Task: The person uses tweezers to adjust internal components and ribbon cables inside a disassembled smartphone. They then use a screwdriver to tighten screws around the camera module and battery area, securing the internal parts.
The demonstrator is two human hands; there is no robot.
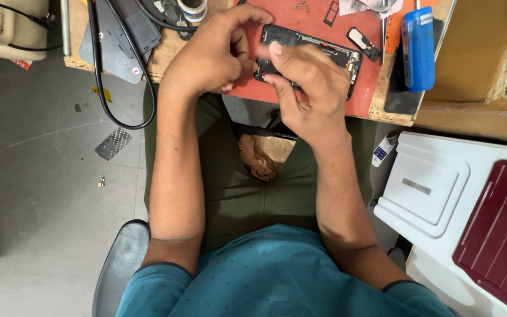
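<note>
An opened black phone [324,50] with its back off lies on a red work mat [306,17] at the table's near edge. My left hand [215,50] rests at the phone's left end, fingers curled and pinched against its corner. My right hand [306,82] covers the phone's lower left part, thumb and fingers closed on its edge. What sits between the fingertips is hidden.
A blue rectangular case [419,47] stands on a dark flat panel [403,94] at the right. A small black part [364,42] and screws [302,6] lie on the mat. A black cable [104,76] loops off the table's left. A white plastic stool [435,182] stands right of my legs.
</note>
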